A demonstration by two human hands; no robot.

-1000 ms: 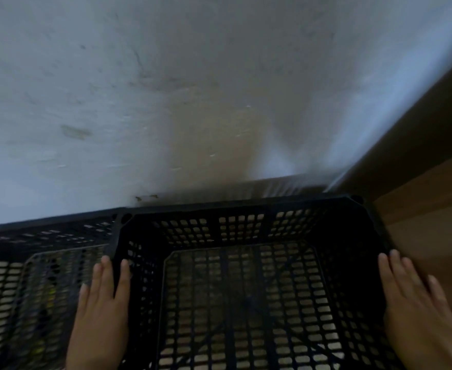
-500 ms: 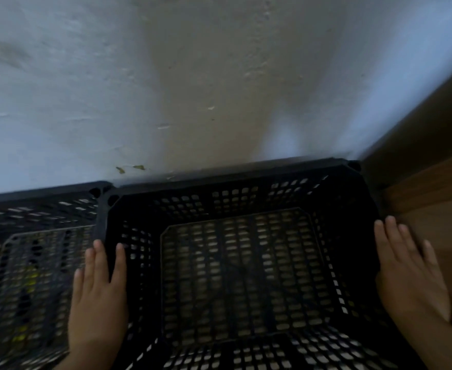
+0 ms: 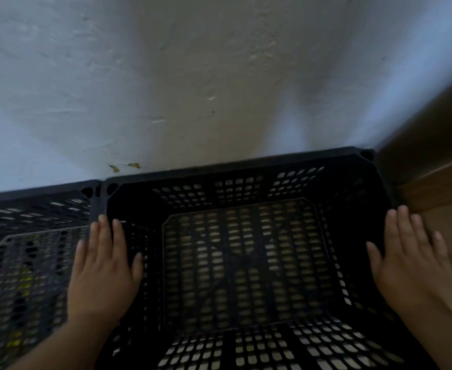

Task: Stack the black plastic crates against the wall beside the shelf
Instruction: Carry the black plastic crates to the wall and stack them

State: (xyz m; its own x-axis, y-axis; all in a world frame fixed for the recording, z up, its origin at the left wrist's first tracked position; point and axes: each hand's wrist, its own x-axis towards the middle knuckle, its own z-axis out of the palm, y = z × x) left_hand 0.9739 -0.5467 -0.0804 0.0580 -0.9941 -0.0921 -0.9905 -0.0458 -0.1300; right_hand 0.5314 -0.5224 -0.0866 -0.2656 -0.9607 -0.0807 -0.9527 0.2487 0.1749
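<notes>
Crate (image 3: 241,263) at the wall (image 3: 193,76)
Our left hand (image 3: 102,273) and right hand (image 3: 414,268) lie flat, fingers straight; between them it seems stiff, light: grip the side rims.

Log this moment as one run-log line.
phase: placement | left hand: flat on left rim | right hand: flat on right rim | black crate: back rim at wall, beside shelf | second crate: adjacent on left

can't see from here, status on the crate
Left hand, right hand open, flat on side rims. Crate back rim at wall. Second crate left, shelf right, nothing blocking.
</notes>
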